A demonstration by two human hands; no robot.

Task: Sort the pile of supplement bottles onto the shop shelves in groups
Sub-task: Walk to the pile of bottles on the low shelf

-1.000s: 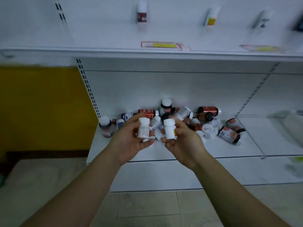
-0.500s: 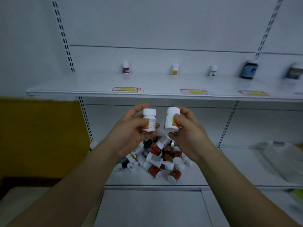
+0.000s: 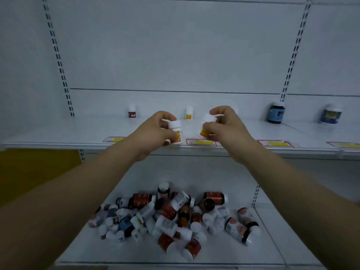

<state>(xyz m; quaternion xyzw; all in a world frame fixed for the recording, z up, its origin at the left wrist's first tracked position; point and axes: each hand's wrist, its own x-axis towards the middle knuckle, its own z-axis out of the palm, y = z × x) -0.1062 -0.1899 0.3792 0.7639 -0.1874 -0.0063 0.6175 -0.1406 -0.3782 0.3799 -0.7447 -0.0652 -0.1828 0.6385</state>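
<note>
1. The left grip (image 3: pixel 155 131) is clamped on a small white bottle (image 3: pixel 176 131) with an orange label. The right grip (image 3: pixel 224 125) is clamped on a second bottle (image 3: pixel 206 126) of the same kind, which is tilted.
2. One second ago both grips were low, just above the pile (image 3: pixel 171 217). Now they have gone up and forward over the front of the upper shelf (image 3: pixel 78 133), and the pile lies well below them.
3. The left bottle is upright, close to the shelf's front edge. I cannot tell if it touches it.
4. Behind the grips, between them, stands a yellow-label bottle (image 3: pixel 189 113). I judge that the two belong to its group.
5. Neither bottle is released yet, and most of the pile is still unsorted.
</note>
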